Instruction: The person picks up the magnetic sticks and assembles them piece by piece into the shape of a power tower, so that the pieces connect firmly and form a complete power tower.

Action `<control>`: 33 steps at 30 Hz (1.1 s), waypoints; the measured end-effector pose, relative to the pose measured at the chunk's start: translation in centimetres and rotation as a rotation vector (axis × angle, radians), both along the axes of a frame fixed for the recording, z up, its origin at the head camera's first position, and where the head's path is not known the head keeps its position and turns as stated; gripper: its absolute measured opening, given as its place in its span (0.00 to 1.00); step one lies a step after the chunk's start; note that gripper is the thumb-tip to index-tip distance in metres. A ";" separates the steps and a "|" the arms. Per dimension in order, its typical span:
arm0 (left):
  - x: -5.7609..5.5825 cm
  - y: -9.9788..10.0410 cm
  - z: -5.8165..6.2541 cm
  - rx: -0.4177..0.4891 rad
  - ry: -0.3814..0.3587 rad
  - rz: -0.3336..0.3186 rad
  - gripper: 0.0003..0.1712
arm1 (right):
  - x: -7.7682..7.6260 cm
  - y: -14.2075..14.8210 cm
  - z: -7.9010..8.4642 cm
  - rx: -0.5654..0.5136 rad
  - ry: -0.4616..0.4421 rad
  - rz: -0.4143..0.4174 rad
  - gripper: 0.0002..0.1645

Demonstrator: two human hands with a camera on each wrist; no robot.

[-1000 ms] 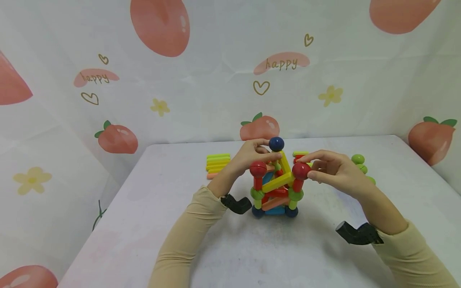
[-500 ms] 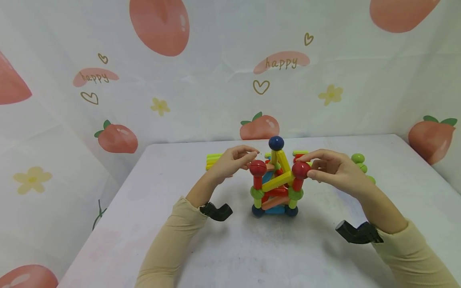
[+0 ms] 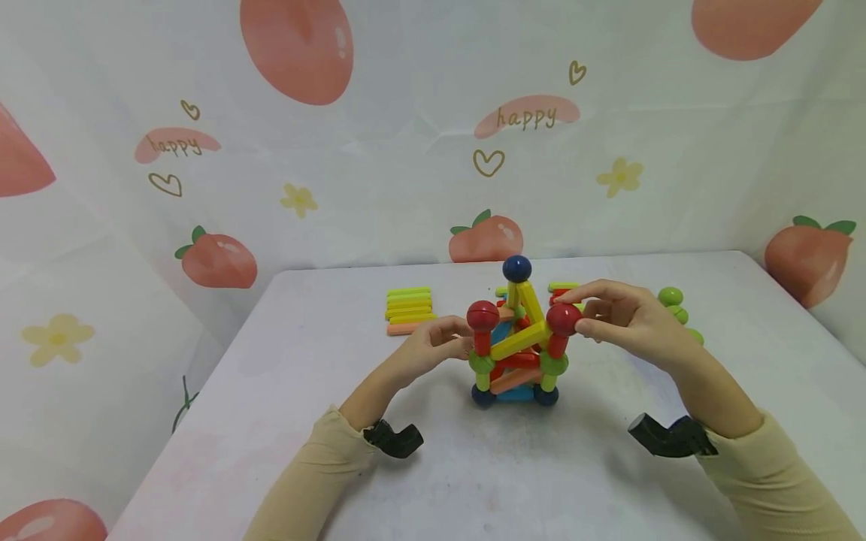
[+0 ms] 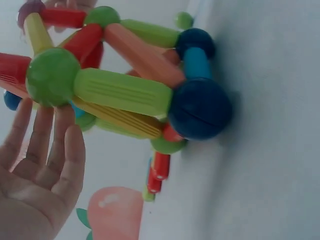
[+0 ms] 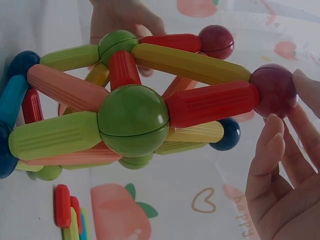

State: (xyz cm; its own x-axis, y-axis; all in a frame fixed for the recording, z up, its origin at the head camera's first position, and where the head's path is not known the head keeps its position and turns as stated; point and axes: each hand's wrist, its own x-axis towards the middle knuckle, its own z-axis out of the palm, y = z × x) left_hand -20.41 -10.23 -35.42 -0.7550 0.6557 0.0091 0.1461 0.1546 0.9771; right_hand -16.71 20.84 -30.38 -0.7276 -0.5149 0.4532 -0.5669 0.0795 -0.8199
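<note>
A tower of coloured rods and balls, a magnetic stick-and-ball structure (image 3: 517,361), stands on the table with dark blue balls at its base. At its upper right corner a red ball (image 5: 274,91) sits on a red rod (image 5: 212,104); my right hand (image 3: 625,323) pinches this ball between thumb and fingers. On the other side is my left hand (image 3: 433,347), its fingers fairly straight and fingertips right at a green ball (image 4: 53,76). Another red ball (image 3: 483,315) tops the upper left corner. A dark blue ball (image 3: 517,269) crowns two yellow rods at the back.
Several yellow, lime and orange rods (image 3: 409,308) lie in a row at the back left of the table (image 3: 325,361). More rods (image 3: 563,288) lie behind the tower. Loose green balls (image 3: 670,297) rest at the back right, beyond my right hand.
My left hand has let go at the tower's top back, drawn away to the left, then come down to the tower's left side. The right hand has stayed at the red ball.
</note>
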 end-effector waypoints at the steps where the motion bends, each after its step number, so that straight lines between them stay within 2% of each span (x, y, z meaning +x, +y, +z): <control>1: 0.2 0.0 -0.1 0.007 0.010 -0.011 0.18 | 0.0 0.0 0.0 -0.002 -0.001 -0.004 0.23; 5: 0.8 0.1 -0.3 0.003 0.067 -0.032 0.21 | 0.0 0.0 0.0 -0.005 -0.006 -0.001 0.23; 10: 1.4 0.5 -0.3 -0.033 0.140 0.042 0.23 | -0.1 0.1 0.0 -0.020 -0.016 0.033 0.23; 15: 1.5 0.4 -0.4 -0.053 0.187 0.067 0.22 | -0.6 0.4 -0.3 -0.027 -0.036 0.028 0.23; 18: 1.4 0.0 -0.4 -0.056 0.203 0.074 0.22 | -1.3 0.8 -0.7 0.007 -0.058 -0.045 0.20; 22: 1.2 -1.0 -0.3 -0.061 0.186 0.093 0.23 | -2.8 1.4 -1.5 0.152 -0.129 -0.218 0.14; 26: 0.9 -1.9 -0.3 -0.079 0.174 0.105 0.23 | -4.9 2.1 -2.9 0.310 -0.258 -0.360 0.21; 28: 0.8 -2.2 -0.4 -0.086 0.177 0.108 0.22 | -6.1 2.6 -3.9 0.374 -0.318 -0.397 0.24; 33: 0.4 -2.8 -0.5 -0.084 0.172 0.116 0.23 | -8.5 3.3 -6.4 0.468 -0.389 -0.430 0.26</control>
State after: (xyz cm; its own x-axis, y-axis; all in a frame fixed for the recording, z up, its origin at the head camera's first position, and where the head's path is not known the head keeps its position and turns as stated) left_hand -20.02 -13.02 -35.90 -0.8172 0.5688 0.0929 0.2857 0.2598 0.9224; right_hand -25.21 24.13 -36.82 -0.9716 -0.2246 -0.0749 -0.0829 0.6190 -0.7810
